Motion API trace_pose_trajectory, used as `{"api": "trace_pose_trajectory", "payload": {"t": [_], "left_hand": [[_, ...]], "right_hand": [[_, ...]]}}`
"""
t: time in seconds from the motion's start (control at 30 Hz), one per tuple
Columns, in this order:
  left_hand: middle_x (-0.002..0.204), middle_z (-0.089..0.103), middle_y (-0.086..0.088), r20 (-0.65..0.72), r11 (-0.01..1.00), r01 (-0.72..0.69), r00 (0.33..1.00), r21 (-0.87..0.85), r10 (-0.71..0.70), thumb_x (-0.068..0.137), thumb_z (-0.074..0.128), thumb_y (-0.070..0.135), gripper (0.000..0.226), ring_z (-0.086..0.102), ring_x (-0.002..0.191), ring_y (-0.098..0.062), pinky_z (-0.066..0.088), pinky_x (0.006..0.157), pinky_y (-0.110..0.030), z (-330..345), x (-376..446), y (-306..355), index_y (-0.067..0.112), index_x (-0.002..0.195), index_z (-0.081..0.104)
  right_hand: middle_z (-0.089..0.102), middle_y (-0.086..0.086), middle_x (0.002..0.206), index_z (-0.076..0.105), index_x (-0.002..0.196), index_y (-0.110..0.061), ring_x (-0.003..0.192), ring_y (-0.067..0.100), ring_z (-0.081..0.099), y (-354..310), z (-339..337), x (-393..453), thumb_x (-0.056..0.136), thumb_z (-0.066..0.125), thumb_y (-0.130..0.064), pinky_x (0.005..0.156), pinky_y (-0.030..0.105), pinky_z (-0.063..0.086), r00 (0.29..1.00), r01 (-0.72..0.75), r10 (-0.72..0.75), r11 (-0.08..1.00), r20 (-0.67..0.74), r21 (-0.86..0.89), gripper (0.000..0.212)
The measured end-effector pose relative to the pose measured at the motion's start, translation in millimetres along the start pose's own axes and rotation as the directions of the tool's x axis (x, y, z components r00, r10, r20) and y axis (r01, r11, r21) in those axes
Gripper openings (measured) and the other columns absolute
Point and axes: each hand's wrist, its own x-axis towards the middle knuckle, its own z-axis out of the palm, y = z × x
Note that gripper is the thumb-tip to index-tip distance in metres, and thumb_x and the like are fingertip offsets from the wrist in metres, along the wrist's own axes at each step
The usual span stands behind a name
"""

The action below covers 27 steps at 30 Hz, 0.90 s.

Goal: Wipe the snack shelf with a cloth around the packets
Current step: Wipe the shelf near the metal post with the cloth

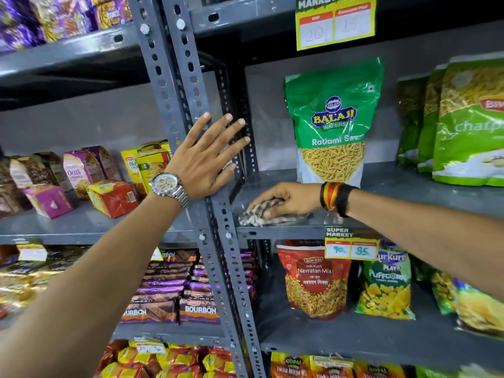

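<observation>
My right hand (290,198) presses a striped grey-and-white cloth (263,215) onto the grey metal snack shelf (387,181), at its front left corner. A green Balaji Ratlami Sev packet (334,124) stands upright just behind that hand. More green packets (461,126) stand in a row at the right end of the same shelf. My left hand (210,156), with a wristwatch, rests flat with fingers spread against the perforated grey upright post (180,105) beside the shelf.
Below the wiped shelf hang a yellow price tag (351,245), a red Navratan Mix packet (316,279) and a Puffcorn packet (386,285). Left of the post are biscuit boxes (111,197) and stacked Bourbon packs (169,293). Another price tag (335,20) hangs above.
</observation>
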Motion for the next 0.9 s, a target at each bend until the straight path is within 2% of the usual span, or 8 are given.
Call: {"api": "trace_pose_trajectory", "payload": {"t": [0.07, 0.17, 0.33, 0.4, 0.47, 0.6, 0.73, 0.9], "left_hand": [[0.168, 0.018, -0.012, 0.010, 1.000, 0.001, 1.000, -0.004, -0.001, 0.103, 0.034, 0.039, 0.059, 0.013, 0.155, -0.033, 0.012, 0.123, -0.061, -1.6, 0.2, 0.1, 0.019, 0.158, 0.029], [0.168, 0.017, -0.012, 0.048, 1.000, -0.004, 0.999, -0.002, 0.004, 0.103, 0.030, 0.040, 0.058, 0.012, 0.155, -0.033, 0.009, 0.123, -0.060, -5.3, -1.4, -0.2, 0.018, 0.157, 0.031], [0.169, 0.015, -0.013, 0.082, 1.000, 0.007, 0.997, -0.004, -0.007, 0.104, 0.027, 0.040, 0.058, 0.011, 0.156, -0.033, 0.007, 0.124, -0.060, -11.0, -2.4, 1.9, 0.016, 0.157, 0.031], [0.168, 0.016, -0.014, 0.083, 1.000, 0.023, 0.996, -0.013, -0.021, 0.104, 0.028, 0.040, 0.058, 0.011, 0.155, -0.033, 0.006, 0.124, -0.060, -12.5, -1.7, 3.1, 0.015, 0.157, 0.032], [0.168, 0.016, -0.014, 0.085, 0.999, 0.035, 0.996, -0.027, -0.032, 0.105, 0.028, 0.041, 0.059, 0.010, 0.155, -0.034, 0.006, 0.124, -0.060, -13.4, -1.1, 4.4, 0.014, 0.156, 0.032], [0.168, 0.015, -0.014, 0.065, 0.998, 0.037, 0.997, -0.048, -0.033, 0.104, 0.032, 0.041, 0.059, 0.008, 0.156, -0.031, 0.008, 0.123, -0.060, -12.7, 3.6, 3.9, 0.013, 0.156, 0.034], [0.168, 0.016, -0.013, 0.027, 0.999, 0.023, 0.999, -0.043, -0.022, 0.103, 0.032, 0.040, 0.059, 0.008, 0.156, -0.030, 0.005, 0.124, -0.060, -6.2, 7.6, -0.1, 0.013, 0.156, 0.035], [0.168, 0.018, -0.013, -0.046, 0.999, 0.014, 0.999, -0.043, -0.016, 0.102, 0.033, 0.037, 0.059, 0.010, 0.156, -0.031, 0.004, 0.124, -0.059, 5.4, 5.5, 0.3, 0.014, 0.156, 0.034]], "right_hand": [[0.066, -0.011, 0.119, 0.058, 0.133, -0.023, 0.098, -0.007, 0.060, 5.0, -3.5, 5.5, 0.092, 0.063, -0.022, 0.097, 0.015, 0.043, 0.995, -0.031, 0.030, 0.999, -0.095, -0.011, 0.041], [0.068, -0.001, 0.122, 0.058, 0.133, -0.018, 0.107, 0.009, 0.061, 12.7, 8.8, 15.8, 0.092, 0.064, -0.016, 0.109, 0.034, 0.043, 0.981, -0.089, 0.084, 0.996, -0.174, -0.017, 0.042], [0.065, -0.011, 0.123, 0.056, 0.135, -0.024, 0.101, -0.004, 0.061, -0.4, 18.8, -31.4, 0.094, 0.060, -0.019, 0.094, 0.007, 0.042, 0.989, -0.061, 0.055, 0.997, -0.137, -0.037, 0.041], [0.066, -0.014, 0.123, 0.056, 0.134, -0.032, 0.107, -0.001, 0.062, -6.5, 16.5, -60.3, 0.095, 0.060, -0.022, 0.096, 0.012, 0.044, 0.995, -0.067, 0.066, 0.998, -0.080, -0.012, 0.041], [0.067, -0.016, 0.121, 0.056, 0.134, -0.029, 0.100, -0.009, 0.062, -7.6, 5.3, -75.0, 0.094, 0.060, -0.021, 0.090, 0.009, 0.045, 0.995, -0.069, 0.069, 0.998, -0.075, 0.013, 0.041], [0.062, -0.013, 0.127, 0.057, 0.133, -0.027, 0.102, -0.013, 0.055, -7.8, -21.8, -49.8, 0.093, 0.061, -0.022, 0.098, 0.012, 0.041, 0.950, -0.038, 0.043, 0.999, -0.309, 0.022, 0.041], [0.065, -0.008, 0.118, 0.058, 0.131, -0.018, 0.103, -0.001, 0.059, -2.6, -29.5, 14.7, 0.093, 0.061, -0.017, 0.091, -0.001, 0.039, 0.921, -0.065, 0.073, 0.997, -0.383, 0.034, 0.038], [0.068, 0.008, 0.121, 0.063, 0.126, -0.012, 0.107, 0.015, 0.063, 31.8, -40.1, 88.3, 0.091, 0.061, -0.007, 0.096, 0.018, 0.049, 0.866, -0.159, 0.151, 0.987, -0.477, 0.023, 0.035]]}}
